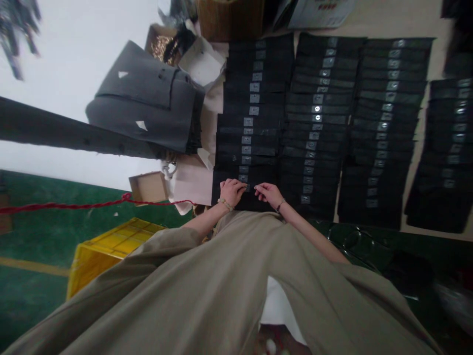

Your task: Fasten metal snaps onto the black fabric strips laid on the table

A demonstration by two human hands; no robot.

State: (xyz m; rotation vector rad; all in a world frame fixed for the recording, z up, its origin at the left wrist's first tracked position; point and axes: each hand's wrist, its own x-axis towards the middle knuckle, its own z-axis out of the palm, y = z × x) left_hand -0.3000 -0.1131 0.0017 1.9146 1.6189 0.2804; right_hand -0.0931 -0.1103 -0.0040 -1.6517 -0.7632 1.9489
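Silver tag point(247, 188) sits at the fingertips of the left hand point(231, 192), with the right hand point(268, 194) just beside it; whether either hand is gripping it, I cannot tell. The tag belongs to a black strip point(240, 197) at the near end of the leftmost row on the table point(406, 19), among matching tagged strips point(318, 118). Past the table's left edge lie a grey jacket point(144, 98) and a cardboard box point(149, 187).
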